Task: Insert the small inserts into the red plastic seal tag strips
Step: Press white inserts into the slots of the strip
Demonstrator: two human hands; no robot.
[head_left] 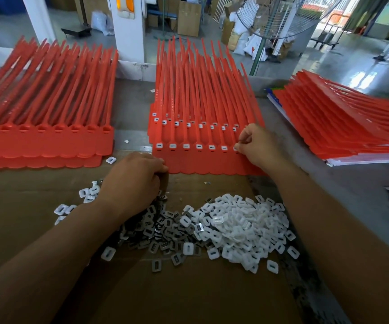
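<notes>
View: head camera, the only one.
Centre stack: red seal tag strips (202,162) lay at 12 o'clock from both hands; long axis ran 6–12, socket heads at the 6 end.
Front row: sockets ran 9-to-3 across the top sheet, each showing white.
Right hand (256,146): fingertips pinched on a white insert (235,148) at the row's 3 o'clock end; seated or not, couldn't tell.
Left hand (135,178): knuckles up, fingers curled down at the stack's near edge; contents hidden, couldn't tell.
Insert pile (242,228): white and grey pieces on the cardboard sheet (188,295), 6 o'clock of the stack.
Key relation: left hand was nearer the pile, right hand nearer the sockets.
Other stacks (46,146): 9 and 3 o'clock.
</notes>
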